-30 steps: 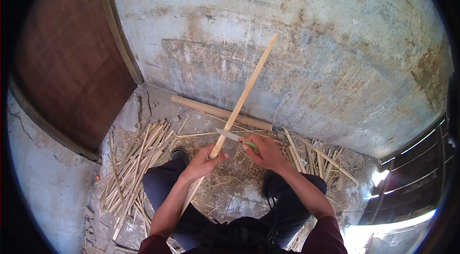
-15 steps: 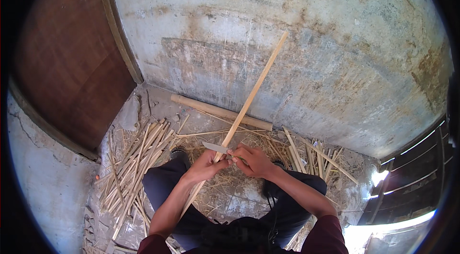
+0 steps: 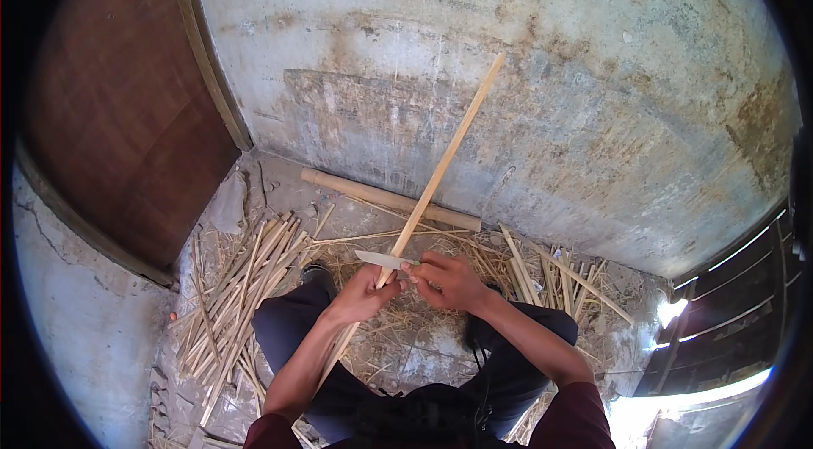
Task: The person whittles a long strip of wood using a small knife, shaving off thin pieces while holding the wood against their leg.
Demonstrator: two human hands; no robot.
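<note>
A long pale bamboo strip [image 3: 449, 157] slants up and away from my lap toward the wall. My left hand [image 3: 362, 295] is closed round it near its lower part, and its tail runs down beside my left forearm. In my right hand [image 3: 449, 281] is a knife [image 3: 379, 260], its light blade lying across the strip just above my left fingers and pointing left. Its handle is mostly hidden by my right fingers. Both hands are close together between my knees.
A heap of split bamboo strips [image 3: 246, 296] lies on the floor at the left. More strips [image 3: 563, 284] lie at the right. A thick bamboo pole [image 3: 389, 199] rests along the foot of the stained wall [image 3: 593, 135]. Shavings cover the floor. A brown door [image 3: 127, 102] stands at the left.
The bamboo strip's far end has tipped slightly to the left. The knife's blade has turned a little on the strip, and both hands have barely shifted.
</note>
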